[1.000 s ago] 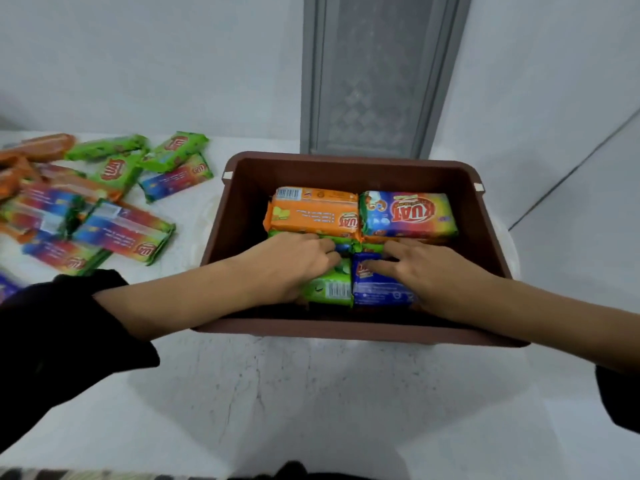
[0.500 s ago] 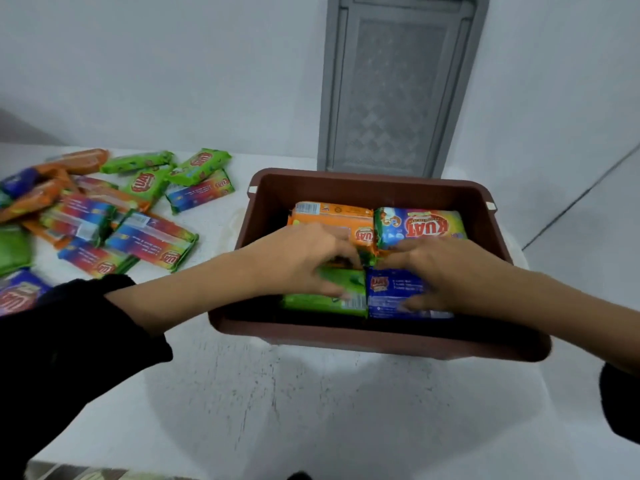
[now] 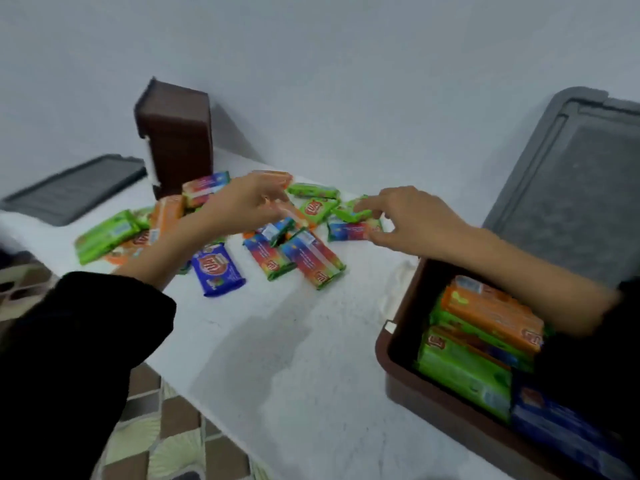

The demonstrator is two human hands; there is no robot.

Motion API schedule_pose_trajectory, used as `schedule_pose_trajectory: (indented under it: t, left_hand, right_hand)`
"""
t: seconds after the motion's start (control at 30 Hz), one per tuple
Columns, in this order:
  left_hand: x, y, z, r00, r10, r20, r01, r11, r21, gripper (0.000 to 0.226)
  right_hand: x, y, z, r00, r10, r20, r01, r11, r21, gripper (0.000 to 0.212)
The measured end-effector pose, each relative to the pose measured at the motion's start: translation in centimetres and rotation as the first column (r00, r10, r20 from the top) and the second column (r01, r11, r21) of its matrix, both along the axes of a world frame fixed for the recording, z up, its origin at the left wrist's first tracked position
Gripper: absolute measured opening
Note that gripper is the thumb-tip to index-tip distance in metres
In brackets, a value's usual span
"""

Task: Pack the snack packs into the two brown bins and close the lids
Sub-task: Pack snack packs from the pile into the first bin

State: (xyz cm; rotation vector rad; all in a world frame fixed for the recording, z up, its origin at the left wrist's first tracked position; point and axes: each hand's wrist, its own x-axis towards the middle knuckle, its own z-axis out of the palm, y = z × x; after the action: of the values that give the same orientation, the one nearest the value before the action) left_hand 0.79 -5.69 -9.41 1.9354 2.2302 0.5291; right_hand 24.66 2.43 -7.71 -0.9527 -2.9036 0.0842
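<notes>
Several loose snack packs [image 3: 313,263] in green, orange, blue and rainbow wrappers lie scattered on the white table. My left hand [image 3: 242,202] reaches over the pile, and its fingers and thumb pinch the end of an orange snack pack [image 3: 298,216]. My right hand [image 3: 408,216] stretches across from the right. Its index finger rests on a green pack [image 3: 349,213] and its thumb is beside a rainbow pack [image 3: 346,232]. An open brown bin [image 3: 408,382] at the lower right holds stacked packs. A second brown bin [image 3: 176,140] stands on end behind the pile.
One grey lid [image 3: 69,192] lies flat at the far left of the white table [image 3: 277,358]. Another grey lid [image 3: 571,188] leans on the wall at the right. The table's front edge runs diagonally at the lower left, with patterned floor below.
Both hands have left the brown bin and swung left to the loose pile. The view has turned left, so the bin now sits at the lower right.
</notes>
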Motion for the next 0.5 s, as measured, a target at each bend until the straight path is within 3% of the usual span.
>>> schedule_pose_trajectory:
  t: [0.13, 0.23, 0.37, 0.5]
  left_hand:
    - [-4.8, -2.0, -4.7, 0.942, 0.335, -0.041, -0.335, 0.916, -0.219, 0.05]
    - [-5.6, -2.9, -8.5, 0.829, 0.558, -0.038, -0.519, 0.742, -0.425, 0.08]
    - [-4.8, -2.4, -11.2, 0.771, 0.636, -0.02, -0.573, 0.679, -0.459, 0.094]
    - [-4.3, -1.7, -12.2, 0.767, 0.634, -0.1, -0.611, 0.674, -0.415, 0.09]
  right_hand:
    - [-6.5, 0.8, -3.2, 0.994, 0.081, 0.067, -0.079, 0.996, -0.032, 0.057]
    - [-9.7, 1.1, -5.9, 0.972, 0.111, 0.208, -0.094, 0.992, -0.088, 0.076]
    - [-11.5, 2.0, -9.3, 0.938, 0.082, 0.336, -0.018, 0.981, -0.192, 0.09]
    - [-11.7, 2.6, -10.8, 0.946, 0.08, 0.314, 0.015, 0.957, -0.289, 0.087]
